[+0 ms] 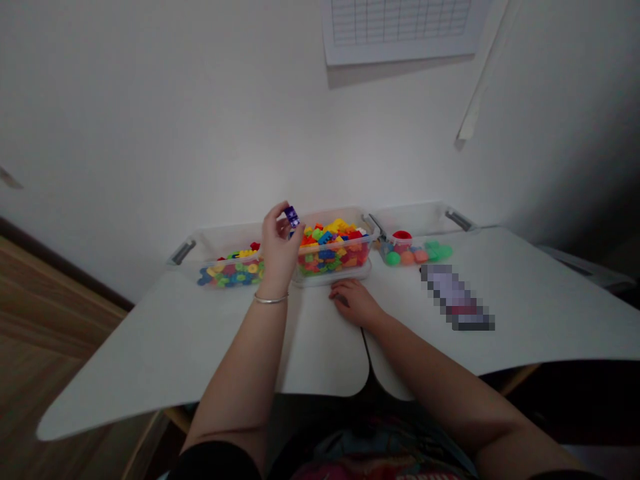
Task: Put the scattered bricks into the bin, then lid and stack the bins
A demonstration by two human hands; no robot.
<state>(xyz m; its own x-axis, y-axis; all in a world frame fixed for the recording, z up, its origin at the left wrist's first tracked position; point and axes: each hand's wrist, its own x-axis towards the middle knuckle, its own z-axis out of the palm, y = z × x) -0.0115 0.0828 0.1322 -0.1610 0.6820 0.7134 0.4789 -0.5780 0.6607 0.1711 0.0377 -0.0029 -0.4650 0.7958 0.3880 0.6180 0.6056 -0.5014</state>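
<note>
My left hand (281, 241) is raised in front of the boxes, its fingers and thumb pinching a small purple block (292, 216) with white marks on it. The middle clear plastic box (336, 277) stands just behind and to the right of that hand, heaped with colourful toy bricks (327, 250). On the table in front of this box rests my right hand (353, 301), fingers loosely bent and apart from the thumb. A dark patch shows between them; I cannot tell whether it is only shadow.
To the left, a clear box (227, 235) contains colourful pieces. The right clear box (415, 217) holds a red ring-shaped piece and green and orange pieces. A blurred-out phone-like object (456, 297) lies on the white table (190, 340). Behind rises a wall (200, 120) with a gridded paper sheet (400, 27).
</note>
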